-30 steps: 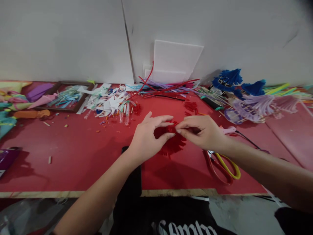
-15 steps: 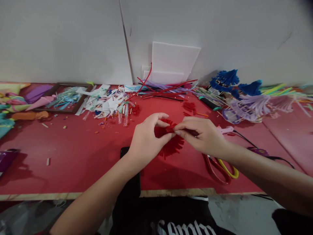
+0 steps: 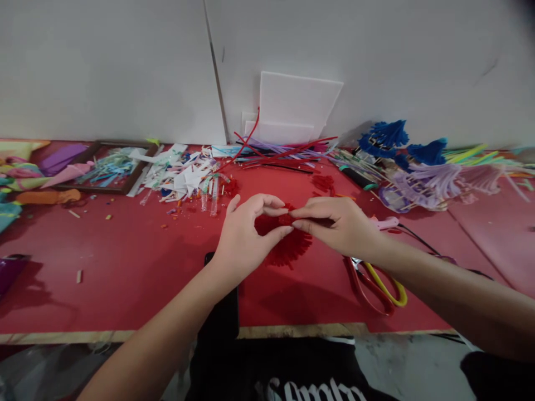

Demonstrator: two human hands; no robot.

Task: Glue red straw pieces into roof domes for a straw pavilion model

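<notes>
A red fringed piece of pipe cleaners [image 3: 290, 252], fanned out like a flower, is held between my two hands above the table. My left hand [image 3: 246, 231] curves around its left side, thumb and fingertips pinching near its centre. From the right, my right hand [image 3: 345, 225] pinches the same spot with thumb and forefinger, and the fingertips of both hands nearly meet. The fingers hide part of the piece's middle. Scissors with red and yellow handles [image 3: 376, 287] lie beneath my right forearm. A black phone [image 3: 225, 312] rests at the table edge under my left forearm.
Red and purple pipe cleaners [image 3: 288, 153] lie by white boards [image 3: 298, 106] at the wall. Paper scraps [image 3: 184, 178] and a brown frame [image 3: 137, 181] are at left. Blue fringed pieces [image 3: 387, 136], lilac ones [image 3: 430, 181] and a pink glue gun [image 3: 387, 223] are at right.
Both hands and the red piece have shifted slightly left. My left forefinger has lifted away a little, and the right fingertips have moved up along the centre of the piece.
</notes>
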